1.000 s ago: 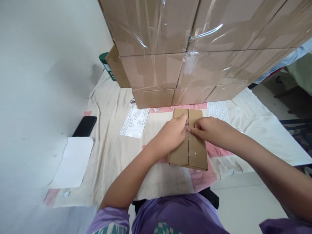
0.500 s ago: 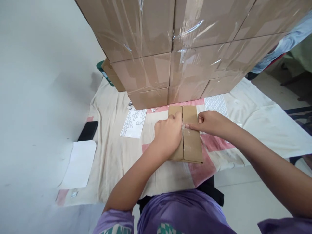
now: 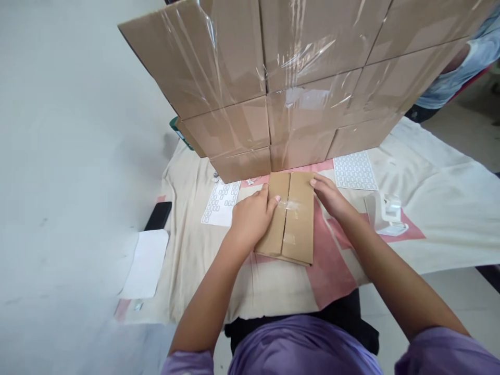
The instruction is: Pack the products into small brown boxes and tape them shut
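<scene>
A small flat cardboard box [image 3: 299, 224] lies on the cloth in front of me, its two flaps meeting at a middle seam. A short piece of clear tape [image 3: 292, 205] crosses that seam. My left hand [image 3: 253, 216] grips the box's left side, thumb on the top flap. At the far right corner, my right hand [image 3: 327, 194] holds the edge, thumb by the top and fingers along the side. A white tape dispenser [image 3: 385, 214] stands to the right, beyond my right forearm.
A wall of taped cardboard boxes [image 3: 230, 125] rises behind. Sticker sheets [image 3: 222, 204] lie left and right of the small box. A black phone [image 3: 158, 216] and white paper [image 3: 146, 263] are near the left wall. A person's sleeve [image 3: 449, 86] shows at far right.
Both hands have moved off the seam to the box's sides, uncovering the tape across it. The box is turned slightly, and the view has shifted so the tape dispenser shows.
</scene>
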Motion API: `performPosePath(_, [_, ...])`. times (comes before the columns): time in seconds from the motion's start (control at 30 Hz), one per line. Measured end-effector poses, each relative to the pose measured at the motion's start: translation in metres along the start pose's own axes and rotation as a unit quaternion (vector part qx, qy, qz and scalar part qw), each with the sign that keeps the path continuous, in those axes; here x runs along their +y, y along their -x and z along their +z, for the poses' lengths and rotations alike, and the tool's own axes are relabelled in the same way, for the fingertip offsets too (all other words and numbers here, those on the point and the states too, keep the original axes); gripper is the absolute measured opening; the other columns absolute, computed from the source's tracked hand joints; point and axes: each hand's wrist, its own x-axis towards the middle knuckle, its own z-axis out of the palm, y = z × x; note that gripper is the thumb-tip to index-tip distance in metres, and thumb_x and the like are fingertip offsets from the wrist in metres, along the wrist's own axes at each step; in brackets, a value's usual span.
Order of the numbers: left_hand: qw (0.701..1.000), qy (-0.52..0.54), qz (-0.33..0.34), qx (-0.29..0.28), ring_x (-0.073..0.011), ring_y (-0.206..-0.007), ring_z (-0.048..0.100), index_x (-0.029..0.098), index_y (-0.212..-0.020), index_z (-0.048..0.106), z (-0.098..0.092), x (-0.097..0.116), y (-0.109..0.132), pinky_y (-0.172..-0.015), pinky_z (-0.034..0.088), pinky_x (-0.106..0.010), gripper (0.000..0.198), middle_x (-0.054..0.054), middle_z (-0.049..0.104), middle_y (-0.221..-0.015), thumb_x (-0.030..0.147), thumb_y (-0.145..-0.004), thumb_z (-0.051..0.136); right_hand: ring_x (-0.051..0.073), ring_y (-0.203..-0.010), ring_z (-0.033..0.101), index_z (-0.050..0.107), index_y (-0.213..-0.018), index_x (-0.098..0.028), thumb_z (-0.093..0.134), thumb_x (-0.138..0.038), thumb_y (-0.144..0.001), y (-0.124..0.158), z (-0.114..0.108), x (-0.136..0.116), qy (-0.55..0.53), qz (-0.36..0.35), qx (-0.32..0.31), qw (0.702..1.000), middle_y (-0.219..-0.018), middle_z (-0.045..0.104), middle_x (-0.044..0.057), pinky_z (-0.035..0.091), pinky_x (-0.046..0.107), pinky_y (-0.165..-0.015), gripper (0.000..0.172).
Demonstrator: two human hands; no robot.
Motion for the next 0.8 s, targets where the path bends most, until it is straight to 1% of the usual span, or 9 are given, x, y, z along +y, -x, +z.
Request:
performPosePath(0.1, [0.999,-0.042,0.015,0.002,-0.0306,-0.115,0.068,0.03,-0.157,0.041,-0.007,0.004,0.002,-0.091,0.052,-0.043,0.051,-0.006,0.068,-0.139,0.038,-0.108,0.03,0.033,-0.123,0.066,0.073,-0.109,-0.025,0.05,-0.081,-0.085,-0.007,0.0,0.025,-0.095,0.018,-0.006,0.995,-0.118,0.076,0.007,0.049,0.049,-0.111,0.065])
performPosePath(0.17, [0.999,-0.039,0.03,0.0,-0.0281,-0.119,0.066,0.034,-0.157,0.041,-0.01,0.007,0.005,-0.094,0.052,-0.041,0.05,-0.003,0.065,-0.144,0.036,-0.109,0.027,0.032,-0.116,0.069,0.073,-0.107,-0.025,0.046,-0.084,-0.086,-0.006,-0.004,0.037,-0.11,0.026,0.003,0.994,-0.114,0.077,0.007,0.052,0.047,-0.106,0.069])
performPosePath(0.27, [0.998,0.0,0.05,-0.022,-0.0293,-0.124,0.062,0.035,-0.16,0.035,-0.008,0.013,0.012,-0.098,0.052,-0.042,0.057,-0.004,0.061,-0.148,0.054,-0.107,0.031,0.03,-0.105,0.071,0.074,-0.103,-0.022,0.058,-0.075,-0.087,-0.004,-0.014,0.044,-0.049,0.037,-0.005,0.998,-0.109,0.077,0.007,0.054,0.042,-0.096,0.057])
performPosePath(0.37, [0.998,0.011,0.057,-0.04,-0.0334,-0.123,0.06,0.035,-0.163,0.027,-0.003,0.019,0.017,-0.1,0.051,-0.046,0.075,-0.007,0.061,-0.144,0.069,-0.099,0.041,0.029,-0.098,0.071,0.074,-0.1,-0.02,0.068,-0.065,-0.084,-0.003,-0.02,0.044,-0.029,0.074,-0.067,0.995,-0.105,0.076,0.008,0.054,0.038,-0.087,0.048])
performPosePath(0.53, [0.991,0.05,0.108,-0.058,-0.025,-0.124,0.058,0.036,-0.16,0.037,-0.006,0.014,0.018,-0.11,0.046,-0.041,0.055,-0.002,0.063,-0.141,0.05,-0.107,0.034,0.028,-0.106,0.069,0.073,-0.11,-0.022,0.065,-0.064,-0.088,0.002,-0.01,0.037,-0.045,0.082,-0.111,0.989,-0.113,0.075,0.008,0.052,0.036,-0.092,0.048])
performPosePath(0.63, [0.978,0.134,0.127,-0.1,-0.0215,-0.137,0.052,0.041,-0.159,0.036,-0.015,-0.007,0.013,-0.117,0.042,-0.039,0.054,0.001,0.055,-0.154,0.048,-0.106,0.041,0.026,-0.103,0.068,0.071,-0.112,-0.022,0.058,-0.065,-0.093,0.008,0.0,0.032,-0.054,0.087,-0.126,0.987,-0.112,0.073,0.007,0.051,0.035,-0.09,0.05])
performPosePath(0.73, [0.957,0.225,0.08,-0.166,-0.0235,-0.14,0.053,0.042,-0.162,0.027,-0.013,-0.053,-0.003,-0.112,0.048,-0.038,0.069,-0.003,0.049,-0.16,0.047,-0.1,0.056,0.022,-0.088,0.066,0.07,-0.102,-0.021,0.056,-0.065,-0.095,0.011,0.007,0.028,-0.051,0.095,-0.112,0.988,-0.097,0.071,0.005,0.05,0.032,-0.078,0.047])
performPosePath(0.77, [0.964,0.225,0.029,-0.141,-0.0254,-0.139,0.055,0.038,-0.162,0.03,-0.009,-0.072,-0.01,-0.11,0.05,-0.039,0.068,-0.006,0.05,-0.159,0.045,-0.099,0.055,0.021,-0.081,0.064,0.07,-0.097,-0.02,0.057,-0.065,-0.094,0.012,0.009,0.027,-0.048,0.098,-0.099,0.989,-0.09,0.07,0.004,0.049,0.031,-0.073,0.047])
performPosePath(0.8, [0.976,0.195,-0.059,-0.075,-0.0266,-0.14,0.054,0.033,-0.16,0.034,-0.003,-0.092,-0.018,-0.111,0.049,-0.039,0.067,-0.009,0.051,-0.157,0.044,-0.098,0.056,0.02,-0.075,0.061,0.069,-0.092,-0.02,0.058,-0.065,-0.093,0.012,0.01,0.026,-0.049,0.102,-0.085,0.99,-0.083,0.068,0.003,0.047,0.031,-0.068,0.047])
